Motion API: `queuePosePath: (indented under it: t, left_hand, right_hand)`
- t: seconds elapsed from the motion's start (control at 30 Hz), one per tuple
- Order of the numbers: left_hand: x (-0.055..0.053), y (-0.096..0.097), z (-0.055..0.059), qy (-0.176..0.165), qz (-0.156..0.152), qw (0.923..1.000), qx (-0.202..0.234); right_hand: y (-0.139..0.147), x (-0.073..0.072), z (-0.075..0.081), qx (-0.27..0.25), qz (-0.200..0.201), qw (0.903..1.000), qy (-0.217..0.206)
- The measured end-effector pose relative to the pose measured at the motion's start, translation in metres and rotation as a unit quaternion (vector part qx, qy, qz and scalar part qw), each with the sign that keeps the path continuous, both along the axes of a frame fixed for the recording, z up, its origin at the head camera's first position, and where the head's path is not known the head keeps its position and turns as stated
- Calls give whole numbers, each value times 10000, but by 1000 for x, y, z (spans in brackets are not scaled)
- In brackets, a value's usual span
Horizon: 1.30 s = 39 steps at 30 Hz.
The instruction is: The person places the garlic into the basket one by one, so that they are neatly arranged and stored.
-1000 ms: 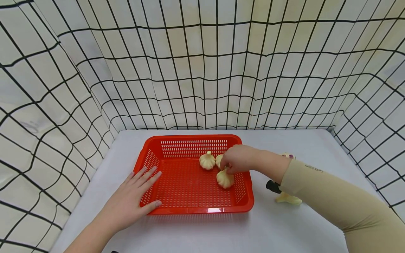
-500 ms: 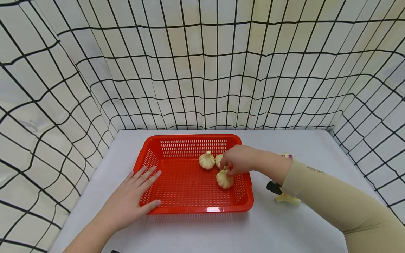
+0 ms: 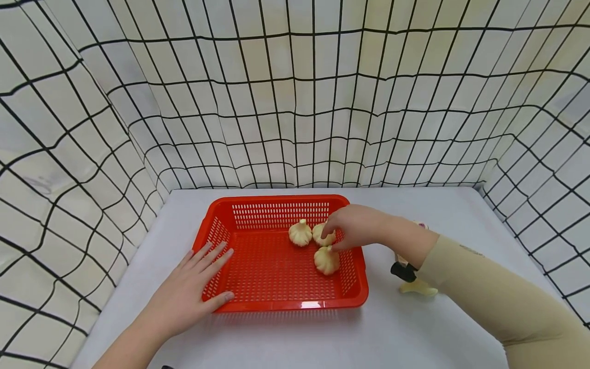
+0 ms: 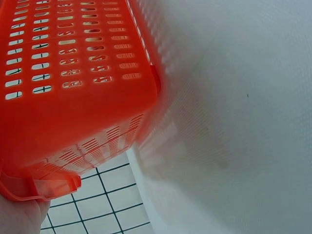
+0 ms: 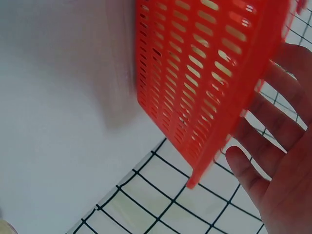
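Observation:
Three pale garlic bulbs sit at the right end of a red plastic basket: a left one, a rear one partly behind my fingers, and a front one. My right hand reaches over the basket's right rim, fingertips just above the rear and front bulbs, with a gap between thumb and fingers. In the right wrist view its fingers are spread loosely past the rim, holding nothing. My left hand lies flat with spread fingers over the left rim and front left corner.
On the white table, right of the basket, a pale yellow knobbly piece lies below my forearm. A purple-and-white thing is mostly hidden behind that forearm. A black device hangs under my right wrist. White walls with black netting enclose the table.
My right hand has let go of the front garlic bulb, its fingers parting and rising slightly up and right. The bulb stays in the basket. My left hand has not moved.

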State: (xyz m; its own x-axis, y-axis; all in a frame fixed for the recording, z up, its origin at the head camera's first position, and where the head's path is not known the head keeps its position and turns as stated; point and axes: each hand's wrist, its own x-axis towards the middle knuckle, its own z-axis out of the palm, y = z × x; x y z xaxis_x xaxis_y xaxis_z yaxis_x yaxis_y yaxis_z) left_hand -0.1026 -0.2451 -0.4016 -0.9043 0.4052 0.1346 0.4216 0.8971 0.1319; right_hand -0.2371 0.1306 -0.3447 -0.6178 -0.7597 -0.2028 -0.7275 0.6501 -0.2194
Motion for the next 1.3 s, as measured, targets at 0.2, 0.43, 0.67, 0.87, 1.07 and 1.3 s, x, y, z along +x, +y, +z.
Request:
queuePosePath:
  t: [0.2,0.43,0.67,0.87,1.07,1.3]
  left_hand:
    - [0,0,-1,-16,8,10000,-34]
    - [0,0,-1,-26,-6,10000,13]
    - [0,0,0,-35,-1,10000,8]
    - [0,0,0,-54,10,10000,7]
    - [1,0,0,-94,37,9999,-2]
    - [1,1,1,-101,42,9999,-3]
  right_hand:
    - [18,-2,12,-227,-124,9996,130]
    - [41,0,20,-580,-460,9972,118]
    - [68,3,16,-660,-839,9940,231]
    - [91,6,9,-725,-1184,9903,74]
    - [117,10,-1,-702,-1493,9862,-135]
    - [148,19,-13,-680,-1724,9820,-355]
